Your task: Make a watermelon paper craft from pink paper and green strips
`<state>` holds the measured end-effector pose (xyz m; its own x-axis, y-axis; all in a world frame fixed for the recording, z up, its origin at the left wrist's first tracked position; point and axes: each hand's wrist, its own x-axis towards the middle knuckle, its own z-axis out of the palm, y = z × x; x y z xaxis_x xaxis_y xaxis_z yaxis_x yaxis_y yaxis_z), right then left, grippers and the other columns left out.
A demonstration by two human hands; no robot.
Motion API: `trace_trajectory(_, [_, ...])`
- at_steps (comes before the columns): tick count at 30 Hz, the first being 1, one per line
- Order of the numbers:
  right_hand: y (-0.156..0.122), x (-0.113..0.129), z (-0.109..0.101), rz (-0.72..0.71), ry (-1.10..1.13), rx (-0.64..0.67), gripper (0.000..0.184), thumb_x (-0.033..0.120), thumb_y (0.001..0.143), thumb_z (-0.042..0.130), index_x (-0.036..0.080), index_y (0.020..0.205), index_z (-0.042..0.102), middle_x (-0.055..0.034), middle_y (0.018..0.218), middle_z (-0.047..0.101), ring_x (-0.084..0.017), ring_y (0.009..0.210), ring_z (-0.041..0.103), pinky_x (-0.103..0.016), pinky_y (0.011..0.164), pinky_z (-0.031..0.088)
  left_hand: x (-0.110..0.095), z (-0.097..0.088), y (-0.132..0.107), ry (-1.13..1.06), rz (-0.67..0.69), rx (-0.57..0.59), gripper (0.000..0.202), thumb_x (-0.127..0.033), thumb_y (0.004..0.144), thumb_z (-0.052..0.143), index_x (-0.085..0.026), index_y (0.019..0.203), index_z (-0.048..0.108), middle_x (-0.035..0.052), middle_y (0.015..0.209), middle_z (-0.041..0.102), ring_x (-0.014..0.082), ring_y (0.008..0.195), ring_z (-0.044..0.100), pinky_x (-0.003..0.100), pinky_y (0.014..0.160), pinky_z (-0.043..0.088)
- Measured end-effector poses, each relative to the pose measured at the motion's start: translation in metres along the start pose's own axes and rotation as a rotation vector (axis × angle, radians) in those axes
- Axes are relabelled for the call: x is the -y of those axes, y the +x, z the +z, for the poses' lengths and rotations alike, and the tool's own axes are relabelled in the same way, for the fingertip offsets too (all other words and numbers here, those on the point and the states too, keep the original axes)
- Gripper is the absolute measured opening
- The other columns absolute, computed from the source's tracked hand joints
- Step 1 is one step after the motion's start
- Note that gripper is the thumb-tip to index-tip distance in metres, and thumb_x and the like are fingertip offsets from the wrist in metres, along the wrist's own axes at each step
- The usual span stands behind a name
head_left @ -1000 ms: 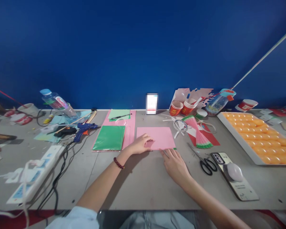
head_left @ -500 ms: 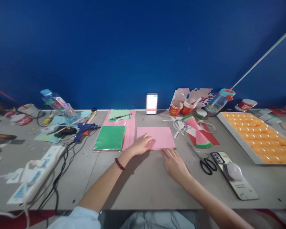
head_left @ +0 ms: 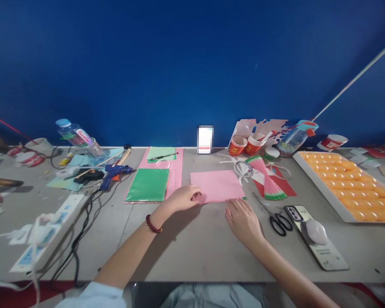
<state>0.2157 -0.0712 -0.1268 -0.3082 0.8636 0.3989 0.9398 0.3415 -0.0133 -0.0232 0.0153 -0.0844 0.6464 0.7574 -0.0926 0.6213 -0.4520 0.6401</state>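
Your left hand rests at the near left corner of the pink sheet, its fingers curled and the thumb close to them; whether they pinch the paper, you cannot tell from here. Your right hand lies low and flat, its fingers stretched out side by side and clamped on nothing, with the tips at the sheet's near edge, towards its right end. So the sheet lies on the table just beyond both sets of fingers, spanning the gap between them. A small green bit shows at its near right corner, just right of your right fingertips.

The step in hand looks like lining up or steadying the near edge of the sheet. The next move likely calls for an even, light touch from both hands, so the paper neither skews nor creases.

To the left of your left fingers sits the green pack, near but apart. To the right of your right fingers lie the scissors, with the phone beyond them, and the paper fan is farther off ahead.
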Motion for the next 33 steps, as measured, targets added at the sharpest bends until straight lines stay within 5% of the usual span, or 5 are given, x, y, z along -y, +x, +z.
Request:
trace_trajectory(5, [0.008, -0.003, -0.009, 0.044, 0.084, 0.09, 0.022, 0.015, 0.086, 0.049, 0.015, 0.102, 0.065, -0.0106, 0.099, 0.066, -0.025, 0.092, 0.058, -0.039, 0.084, 0.045, -0.009, 0.007, -0.014, -0.016, -0.007, -0.027, 0.016, -0.03, 0.083, 0.056, -0.022, 0.094, 0.066, 0.003, 0.092, 0.066, 0.0174, 0.077, 0.061, 0.024, 0.066, 0.043])
trace_trajectory(10, [0.025, 0.01, -0.01, -0.084, 0.352, 0.135, 0.027, 0.014, 0.086, 0.052, 0.017, 0.111, 0.061, -0.0088, 0.106, 0.066, -0.021, 0.099, 0.058, -0.035, 0.086, 0.046, -0.007, 0.014, -0.014, -0.002, 0.007, -0.069, 0.011, -0.019, 0.081, 0.055, -0.021, 0.081, 0.065, 0.0008, 0.082, 0.064, 0.0155, 0.073, 0.058, 0.023, 0.065, 0.04])
trace_trajectory(15, [0.049, 0.015, 0.005, -0.136, 0.501, 0.261, 0.01, 0.016, 0.084, 0.061, 0.018, 0.092, 0.067, -0.0049, 0.092, 0.067, -0.019, 0.091, 0.059, -0.032, 0.083, 0.046, -0.006, 0.017, -0.013, -0.02, 0.031, -0.054, 0.011, -0.03, 0.081, 0.063, -0.019, 0.082, 0.062, 0.0015, 0.082, 0.061, 0.0156, 0.073, 0.057, 0.023, 0.063, 0.04])
trace_trajectory(23, [0.059, 0.012, 0.01, -0.068, 0.646, 0.276, 0.007, 0.014, 0.083, 0.063, 0.018, 0.081, 0.068, -0.0039, 0.083, 0.067, -0.018, 0.085, 0.057, -0.03, 0.078, 0.043, 0.001, 0.019, -0.017, -0.068, 0.033, -0.083, 0.017, -0.035, 0.087, 0.058, -0.019, 0.085, 0.064, 0.0023, 0.084, 0.063, 0.0161, 0.074, 0.058, 0.024, 0.067, 0.043])
trace_trajectory(33, [0.067, 0.009, 0.021, 0.055, 0.748, 0.357, 0.007, 0.019, 0.08, 0.064, 0.018, 0.074, 0.068, -0.0012, 0.071, 0.064, -0.016, 0.072, 0.055, -0.027, 0.069, 0.041, -0.002, 0.02, -0.012, -0.167, -0.048, -0.123, 0.009, -0.022, 0.083, 0.056, -0.02, 0.082, 0.064, 0.0035, 0.089, 0.068, 0.0193, 0.084, 0.061, 0.028, 0.076, 0.046])
